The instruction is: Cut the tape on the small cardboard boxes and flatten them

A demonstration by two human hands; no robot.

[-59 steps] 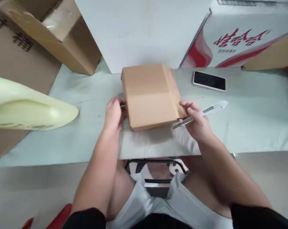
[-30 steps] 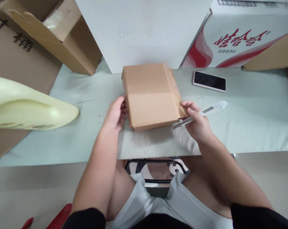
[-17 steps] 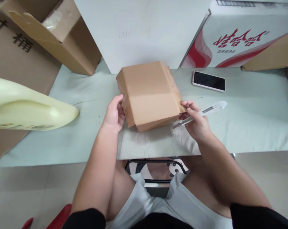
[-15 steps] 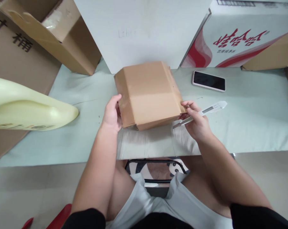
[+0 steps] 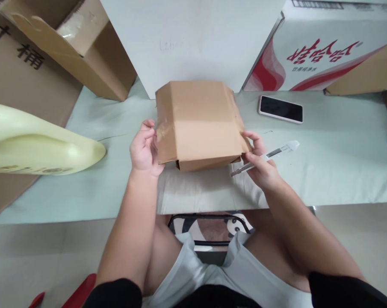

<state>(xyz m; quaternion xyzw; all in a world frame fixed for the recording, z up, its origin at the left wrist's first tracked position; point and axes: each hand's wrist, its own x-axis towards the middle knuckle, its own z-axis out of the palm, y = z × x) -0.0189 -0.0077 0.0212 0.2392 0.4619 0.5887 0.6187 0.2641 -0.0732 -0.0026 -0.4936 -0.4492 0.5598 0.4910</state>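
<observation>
Nearest, at the bottom centre of the frame, are pale grey fabric shorts (image 5: 199, 273), with a panda-print surface (image 5: 209, 229) in a black frame beyond them.

Above these, at the centre, a brown cardboard box (image 5: 206, 122) with angled side flaps sits over the pale green cloth-covered table (image 5: 341, 171); whether it is slightly raised is unclear. The left hand (image 5: 145, 149) is at the outer edge of its left flap, fingers loosely curled and partly hidden, so I cannot tell whether they pinch it. The right hand (image 5: 260, 160) has thumb and fingers closed around a slim utility knife with a translucent white handle (image 5: 278, 150), fingertips at the right flap.

The step in hand looks like steadying the box by both sides and opening out its flaps. The next move probably calls for a firm left hold and the blade angled away from the fingers.

Farther off, a pink-edged phone with a black screen (image 5: 281, 109) lies right of centre, and a large plain white box (image 5: 193, 42) fills the upper middle.
</observation>
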